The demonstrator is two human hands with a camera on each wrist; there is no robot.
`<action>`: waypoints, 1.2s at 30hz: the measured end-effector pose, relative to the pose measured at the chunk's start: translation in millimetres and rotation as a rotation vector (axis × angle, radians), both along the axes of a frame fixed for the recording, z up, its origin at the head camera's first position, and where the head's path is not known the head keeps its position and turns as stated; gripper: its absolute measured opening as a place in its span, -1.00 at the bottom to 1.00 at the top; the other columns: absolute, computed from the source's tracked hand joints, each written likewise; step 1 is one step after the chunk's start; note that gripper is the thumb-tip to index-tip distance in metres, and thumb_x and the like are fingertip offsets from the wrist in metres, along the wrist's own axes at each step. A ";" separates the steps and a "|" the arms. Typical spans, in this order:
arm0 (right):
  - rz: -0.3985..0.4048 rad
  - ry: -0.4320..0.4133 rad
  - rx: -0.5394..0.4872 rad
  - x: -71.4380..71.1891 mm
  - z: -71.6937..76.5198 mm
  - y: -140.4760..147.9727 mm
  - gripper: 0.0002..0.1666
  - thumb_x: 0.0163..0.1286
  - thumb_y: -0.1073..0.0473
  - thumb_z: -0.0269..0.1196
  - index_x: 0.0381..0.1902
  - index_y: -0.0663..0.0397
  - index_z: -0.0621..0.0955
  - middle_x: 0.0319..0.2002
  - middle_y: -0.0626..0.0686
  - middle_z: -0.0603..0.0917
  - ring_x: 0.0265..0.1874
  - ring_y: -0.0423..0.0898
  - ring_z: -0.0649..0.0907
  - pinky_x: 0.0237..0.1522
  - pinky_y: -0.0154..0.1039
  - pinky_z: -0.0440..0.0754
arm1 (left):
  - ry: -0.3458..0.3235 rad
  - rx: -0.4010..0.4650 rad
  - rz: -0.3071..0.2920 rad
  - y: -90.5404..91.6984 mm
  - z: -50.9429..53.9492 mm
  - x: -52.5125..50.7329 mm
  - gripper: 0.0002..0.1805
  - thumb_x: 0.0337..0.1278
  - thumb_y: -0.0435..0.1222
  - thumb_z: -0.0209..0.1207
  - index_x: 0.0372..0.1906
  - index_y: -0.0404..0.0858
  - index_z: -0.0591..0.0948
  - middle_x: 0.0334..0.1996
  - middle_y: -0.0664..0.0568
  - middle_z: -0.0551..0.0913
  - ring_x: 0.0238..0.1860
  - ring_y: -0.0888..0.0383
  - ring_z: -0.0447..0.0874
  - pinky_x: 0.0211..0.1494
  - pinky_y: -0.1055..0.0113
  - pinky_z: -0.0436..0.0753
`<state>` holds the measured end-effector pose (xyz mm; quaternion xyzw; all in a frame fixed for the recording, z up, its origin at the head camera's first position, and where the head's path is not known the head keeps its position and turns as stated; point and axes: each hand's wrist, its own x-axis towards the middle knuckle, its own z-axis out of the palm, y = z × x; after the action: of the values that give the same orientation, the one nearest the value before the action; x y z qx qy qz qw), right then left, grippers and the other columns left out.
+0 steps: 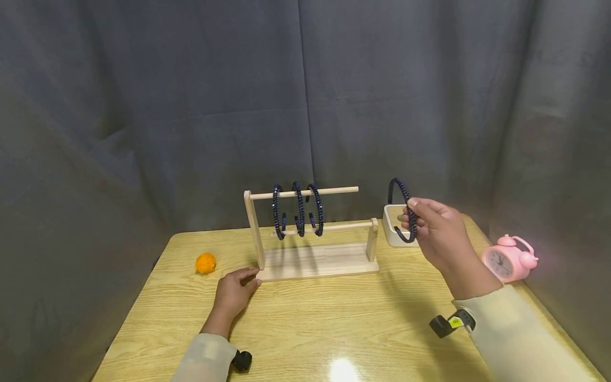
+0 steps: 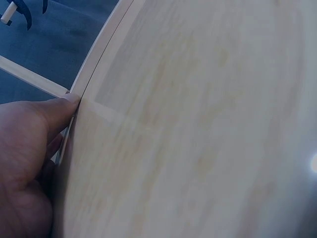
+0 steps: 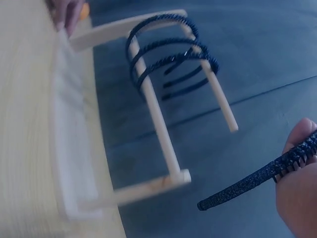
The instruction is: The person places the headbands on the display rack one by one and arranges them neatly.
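A wooden rack [image 1: 324, 260] with two horizontal rods stands on the table, and three dark, beaded headbands [image 1: 299, 209] hang around its rods toward the left. My left hand [image 1: 234, 292] touches the left end of the rack's base, thumb at the front edge; the left wrist view shows the thumb on the base's edge [image 2: 99, 64]. To the right of the rack, in the air, my right hand [image 1: 441, 233] pinches a fourth headband [image 1: 403, 191] between thumb and fingers. The right wrist view shows this headband [image 3: 242, 186] apart from the rods.
An orange fluffy ball [image 1: 206, 263] lies left of the rack. Behind my right hand stands a white box-like object [image 1: 396, 239], partly hidden. A pink alarm clock [image 1: 508, 260] is at the table's right edge. Grey curtains [image 1: 229, 116] surround the table.
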<state>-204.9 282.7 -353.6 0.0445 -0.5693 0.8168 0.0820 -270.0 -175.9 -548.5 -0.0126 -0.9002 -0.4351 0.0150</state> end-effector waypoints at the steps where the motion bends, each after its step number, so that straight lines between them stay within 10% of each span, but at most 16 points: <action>1: 0.008 -0.006 -0.032 -2.5 1.3 -3.7 -0.85 0.64 0.23 0.33 -0.22 0.08 0.76 -0.30 0.00 0.72 -0.34 -0.18 0.72 -0.14 -0.40 0.83 | -0.001 0.002 -0.001 -0.3 -0.2 -0.4 -0.58 0.47 -0.21 0.41 0.35 -0.05 0.77 0.44 -0.17 0.66 0.51 -0.27 0.56 0.54 -0.25 0.58; 11: 0.050 -0.111 -0.228 -24.4 1.6 -33.3 -0.86 0.65 0.23 0.30 -0.20 0.12 0.71 -0.29 0.00 0.68 -0.30 -0.21 0.70 -0.20 -0.41 0.80 | 0.024 -0.003 0.001 -1.6 -2.7 -3.4 -0.59 0.45 -0.23 0.42 0.33 -0.05 0.78 0.42 -0.17 0.68 0.49 -0.26 0.58 0.53 -0.24 0.59; 36: 0.081 -0.140 -0.144 -72.8 -36.0 -85.5 -0.82 0.71 0.22 0.17 -0.17 0.11 0.64 -0.28 -0.03 0.65 -0.34 -0.20 0.65 -0.16 -0.37 0.75 | 0.039 -0.018 0.003 1.0 -0.3 -0.6 -0.60 0.44 -0.24 0.43 0.31 -0.06 0.80 0.40 -0.16 0.69 0.49 -0.25 0.59 0.54 -0.23 0.58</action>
<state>-277.7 197.2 -389.6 0.0045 -0.5111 0.8594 0.0118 -270.6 -174.9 -548.8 -0.0196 -0.9035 -0.4268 0.0331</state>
